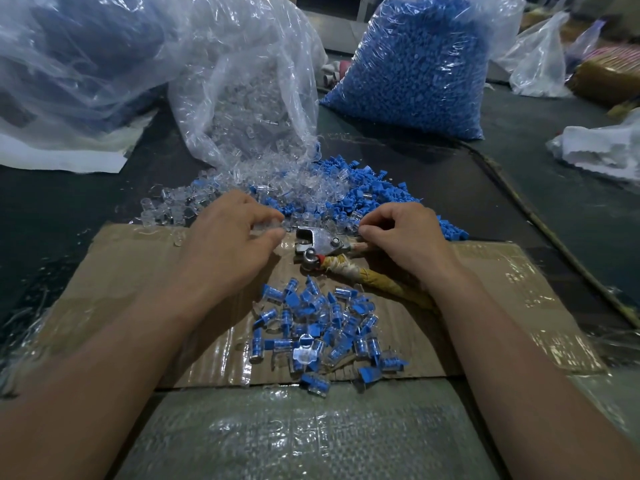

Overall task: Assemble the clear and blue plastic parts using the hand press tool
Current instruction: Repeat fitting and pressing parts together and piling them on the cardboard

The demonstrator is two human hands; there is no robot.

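Observation:
The metal hand press tool (320, 245) lies on a taped cardboard sheet (138, 258), its wrapped handles (381, 280) pointing right and toward me. My left hand (228, 244) sits just left of the tool head, fingers curled, pinching a clear plastic part (266, 226). My right hand (401, 237) is curled over the upper handle, fingertips at the edge of the loose parts; what it pinches is hidden. Loose clear parts (242, 188) and blue parts (374, 195) are heaped behind the tool. Several assembled clear-and-blue pieces (318, 327) lie in a pile between my forearms.
An open bag of clear parts (249, 91) spills onto the dark table (485, 209). A full bag of blue parts (415, 64) stands at the back right, another big bag (69, 64) at the back left. White plastic (595, 147) lies far right. Woven sacking (294, 434) covers the near edge.

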